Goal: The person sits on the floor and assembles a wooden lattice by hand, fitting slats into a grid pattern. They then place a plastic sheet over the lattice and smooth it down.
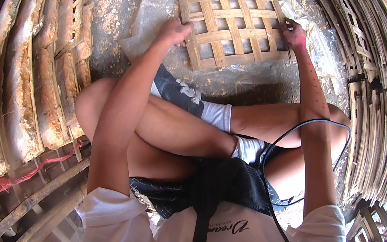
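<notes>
A woven bamboo tray (216, 49) with an open lattice lies in front of me, its far end cut off by the top of the view. My left hand (175, 32) is closed around its left side rail near the close corner. On the opposite rail, my right hand (294, 33) is closed as well, its fingers partly hidden by the rail and in shadow. Beneath the tray spreads a crumpled clear plastic sheet (149, 19), which shows through the gaps and bunches up beside my right hand. Nothing lies on the visible lattice.
Along the left stand trays with thick, crumbly whitish-orange slabs (22, 92). A pink-red cord (34, 171) hangs on a bamboo rack (38, 196) below them. Stacked bamboo trays (384, 141) line the right. Crumbs litter the grey floor (109, 20). A black cable (300, 125) loops over my right arm.
</notes>
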A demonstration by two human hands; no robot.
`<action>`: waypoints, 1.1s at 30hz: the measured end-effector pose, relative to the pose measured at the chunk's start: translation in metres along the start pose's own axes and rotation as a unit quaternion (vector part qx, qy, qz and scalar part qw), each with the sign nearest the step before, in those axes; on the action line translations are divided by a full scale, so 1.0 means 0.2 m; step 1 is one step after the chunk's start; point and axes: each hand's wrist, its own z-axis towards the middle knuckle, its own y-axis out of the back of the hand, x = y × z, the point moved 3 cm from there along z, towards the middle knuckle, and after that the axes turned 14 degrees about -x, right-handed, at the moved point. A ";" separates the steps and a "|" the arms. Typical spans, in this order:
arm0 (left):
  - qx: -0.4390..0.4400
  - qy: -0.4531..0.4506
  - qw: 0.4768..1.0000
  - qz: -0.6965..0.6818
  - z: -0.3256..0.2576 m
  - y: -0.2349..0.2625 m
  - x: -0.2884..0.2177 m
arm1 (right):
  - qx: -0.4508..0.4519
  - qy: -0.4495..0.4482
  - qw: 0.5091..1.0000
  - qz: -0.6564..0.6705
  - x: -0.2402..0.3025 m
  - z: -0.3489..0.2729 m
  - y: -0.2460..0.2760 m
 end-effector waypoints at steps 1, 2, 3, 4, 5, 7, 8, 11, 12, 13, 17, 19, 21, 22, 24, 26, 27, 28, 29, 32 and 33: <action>0.005 -0.006 1.000 -0.016 0.00 -0.01 0.00 | -0.004 -0.011 1.000 -0.017 0.00 0.00 0.01; 0.006 -0.002 1.000 -0.028 0.00 -0.01 0.01 | 0.012 -0.035 0.999 -0.007 0.00 0.00 0.02; 0.012 0.007 0.999 -0.041 0.00 -0.01 0.01 | 0.026 -0.025 0.999 -0.017 0.01 -0.01 0.02; 0.012 0.013 0.999 -0.044 0.00 -0.01 0.01 | 0.033 -0.016 0.999 -0.025 0.02 -0.02 0.03; 0.012 0.015 0.999 -0.039 0.00 -0.01 0.01 | 0.036 -0.011 0.999 -0.036 0.03 -0.02 0.03; 0.022 0.027 0.999 -0.035 0.00 -0.01 0.01 | 0.037 -0.024 0.999 -0.019 0.03 -0.04 0.03; 0.029 0.022 0.999 -0.041 -0.01 -0.01 0.01 | 0.040 -0.032 0.999 -0.009 0.04 -0.04 0.03; 0.041 0.030 0.998 -0.043 -0.01 -0.01 0.01 | 0.039 -0.046 0.998 -0.022 0.03 -0.05 0.03; 0.039 0.038 0.997 -0.056 -0.01 -0.01 0.01 | 0.043 -0.055 0.997 -0.034 0.02 -0.05 0.03; 0.038 0.031 0.997 -0.054 0.00 -0.01 0.01 | 0.042 -0.074 0.995 -0.051 0.02 -0.05 0.04; 0.057 0.028 0.997 -0.053 0.00 0.00 0.01 | 0.047 -0.071 0.995 -0.052 0.01 -0.06 0.05; 0.080 0.027 0.995 -0.044 0.00 0.00 0.02 | 0.050 -0.079 0.994 -0.061 0.02 -0.07 0.05; 0.079 0.029 0.995 -0.058 0.00 0.00 0.01 | 0.048 -0.093 0.992 -0.075 0.02 -0.07 0.06; 0.082 0.033 0.994 -0.066 0.00 0.00 0.01 | 0.053 -0.088 0.991 -0.085 0.02 -0.07 0.06; 0.071 0.021 0.996 -0.049 0.00 0.01 0.01 | 0.048 -0.089 0.989 -0.108 0.03 -0.07 0.06; 0.071 0.018 0.996 -0.041 0.00 0.00 0.01 | 0.064 -0.096 0.988 -0.103 0.03 -0.07 0.06; 0.072 0.022 0.996 -0.042 0.00 0.00 0.01 | 0.071 -0.108 0.985 -0.112 0.02 -0.07 0.07; 0.068 0.025 0.996 -0.045 0.00 -0.01 0.01 | 0.070 -0.114 0.983 -0.122 0.02 -0.07 0.07; 0.061 0.026 0.997 -0.045 0.00 -0.01 0.02 | 0.068 -0.111 0.986 -0.109 0.02 -0.07 0.08; 0.045 0.028 0.998 -0.038 -0.01 -0.01 0.02 | 0.050 -0.110 0.987 -0.105 0.02 -0.07 0.09; 0.053 0.027 0.998 -0.027 -0.01 -0.01 0.01 | 0.063 -0.110 0.987 -0.101 0.02 -0.06 0.10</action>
